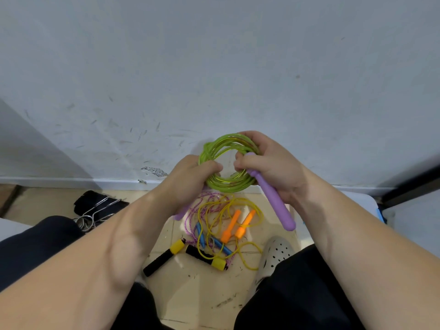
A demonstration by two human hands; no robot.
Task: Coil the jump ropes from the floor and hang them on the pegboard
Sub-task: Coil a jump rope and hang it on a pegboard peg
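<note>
I am holding the green jump rope [226, 185] up in front of the wall [214, 67], wound into a tight ring of several loops. My left hand [190, 177] is pinching the ring's left side, thumb and fingers curled over the strands, so the loops are not springing apart. My right hand [273, 167] is gripping the opposite side of the ring together with one purple handle [276, 203], which is slanting down and away from the ring toward me. Clamping handle and strands in one fist is, I judge, pinning the rope's end against the coil. The second purple handle [181, 214] is poking out below the ring, under my left wrist. Beneath the ring, on the tiled floor [195, 294], the other ropes are lying in one tangle: a pink cord [190, 217], a yellow cord [247, 266] with orange handles [231, 226], blue handles [221, 245] and black-and-yellow handles [164, 257]. I am judging this coil close to finished; it needs securing, then hanging. The pegboard is not showing anywhere around the ring.
</note>
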